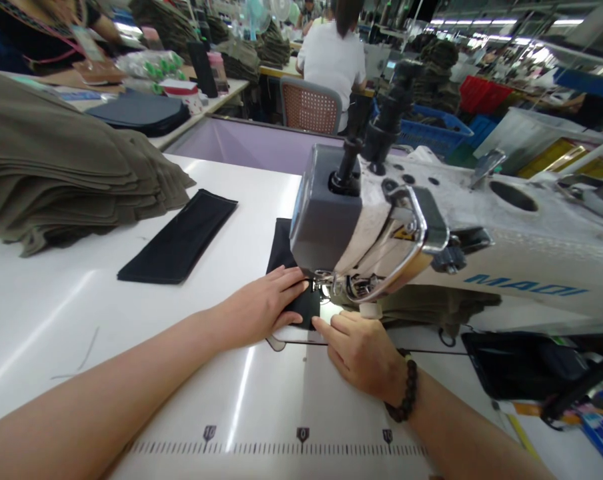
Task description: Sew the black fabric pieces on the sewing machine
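A black fabric piece (302,315) lies flat beneath the needle area of the sewing machine (326,213); the machine head hides part of it. My left hand (266,303) rests on this fabric with its fingers stretched out, pressing close to the presser foot. At the fabric's near right corner, my right hand (359,347) touches the edge with an extended index finger, its other fingers curled. That wrist wears a dark beaded bracelet (409,393). Another black fabric piece (179,239), flat and rectangular, lies on the table to the left.
A tall stack of olive fabric (71,160) stands at the left. More olive fabric (431,303) lies behind the machine arm. A black tray (516,367) sits at the right, and a printed ruler scale (281,448) runs along the front. A person in white (331,60) sits ahead.
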Action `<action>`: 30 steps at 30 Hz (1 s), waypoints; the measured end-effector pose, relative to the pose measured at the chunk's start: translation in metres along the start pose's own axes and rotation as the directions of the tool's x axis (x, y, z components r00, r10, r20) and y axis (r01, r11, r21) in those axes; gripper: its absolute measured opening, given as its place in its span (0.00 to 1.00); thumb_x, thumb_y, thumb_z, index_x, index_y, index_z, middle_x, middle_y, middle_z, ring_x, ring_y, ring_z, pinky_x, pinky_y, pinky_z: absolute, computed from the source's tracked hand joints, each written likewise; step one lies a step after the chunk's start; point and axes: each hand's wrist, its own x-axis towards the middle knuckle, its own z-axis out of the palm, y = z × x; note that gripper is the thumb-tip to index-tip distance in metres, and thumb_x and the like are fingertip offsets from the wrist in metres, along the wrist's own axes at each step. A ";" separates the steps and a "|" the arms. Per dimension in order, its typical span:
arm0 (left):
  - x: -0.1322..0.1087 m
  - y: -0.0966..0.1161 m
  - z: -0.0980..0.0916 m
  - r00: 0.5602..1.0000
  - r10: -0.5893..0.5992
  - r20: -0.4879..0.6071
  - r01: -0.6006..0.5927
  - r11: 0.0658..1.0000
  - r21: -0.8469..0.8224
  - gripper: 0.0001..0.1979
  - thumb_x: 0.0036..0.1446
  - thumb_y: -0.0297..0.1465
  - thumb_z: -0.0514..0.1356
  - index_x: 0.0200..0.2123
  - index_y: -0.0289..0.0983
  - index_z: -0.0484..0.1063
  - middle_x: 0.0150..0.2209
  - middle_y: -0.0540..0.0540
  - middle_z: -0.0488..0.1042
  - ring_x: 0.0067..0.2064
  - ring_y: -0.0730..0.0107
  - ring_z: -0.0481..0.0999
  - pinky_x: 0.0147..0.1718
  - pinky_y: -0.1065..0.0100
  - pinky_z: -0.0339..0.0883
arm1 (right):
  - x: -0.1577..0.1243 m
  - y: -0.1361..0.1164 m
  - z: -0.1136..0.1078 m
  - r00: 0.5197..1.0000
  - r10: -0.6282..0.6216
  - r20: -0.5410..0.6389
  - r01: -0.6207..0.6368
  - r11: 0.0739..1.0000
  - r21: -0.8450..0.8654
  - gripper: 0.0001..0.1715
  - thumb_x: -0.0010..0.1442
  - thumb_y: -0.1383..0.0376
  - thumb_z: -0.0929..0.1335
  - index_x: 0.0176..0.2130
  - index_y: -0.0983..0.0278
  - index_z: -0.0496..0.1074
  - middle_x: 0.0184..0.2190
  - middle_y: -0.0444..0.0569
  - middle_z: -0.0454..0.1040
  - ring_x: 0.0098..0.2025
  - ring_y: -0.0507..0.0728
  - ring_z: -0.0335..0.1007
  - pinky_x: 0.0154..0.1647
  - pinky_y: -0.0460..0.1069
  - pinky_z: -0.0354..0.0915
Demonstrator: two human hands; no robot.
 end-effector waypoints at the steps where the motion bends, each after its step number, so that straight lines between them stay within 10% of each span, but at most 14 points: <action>1: 0.000 -0.001 0.000 1.000 0.001 -0.001 -0.001 1.000 0.001 0.18 0.59 0.37 0.50 0.45 0.29 0.67 0.49 0.35 0.64 0.54 0.53 0.61 0.52 0.55 0.57 | 0.000 0.000 0.000 1.000 0.005 0.005 -0.005 1.000 0.000 0.12 0.53 0.73 0.62 0.38 0.66 0.70 0.23 0.45 0.68 0.26 0.52 0.62 0.26 0.48 0.52; 15: -0.007 0.012 -0.001 0.975 0.219 0.025 -0.219 0.976 0.003 0.14 0.62 0.27 0.45 0.42 0.31 0.69 0.44 0.41 0.70 0.48 0.63 0.66 0.49 0.63 0.62 | -0.001 0.001 0.001 0.999 -0.029 0.014 0.029 0.999 0.020 0.15 0.55 0.71 0.61 0.41 0.67 0.71 0.23 0.45 0.68 0.26 0.53 0.61 0.25 0.48 0.53; 30: 0.006 0.001 0.002 0.996 0.073 -0.053 -0.075 0.996 -0.038 0.13 0.61 0.28 0.47 0.38 0.32 0.70 0.46 0.40 0.68 0.49 0.63 0.67 0.49 0.64 0.62 | 0.012 0.001 0.009 0.969 0.240 0.056 -0.240 0.971 -0.012 0.21 0.53 0.73 0.61 0.48 0.67 0.67 0.30 0.49 0.72 0.33 0.54 0.67 0.35 0.46 0.59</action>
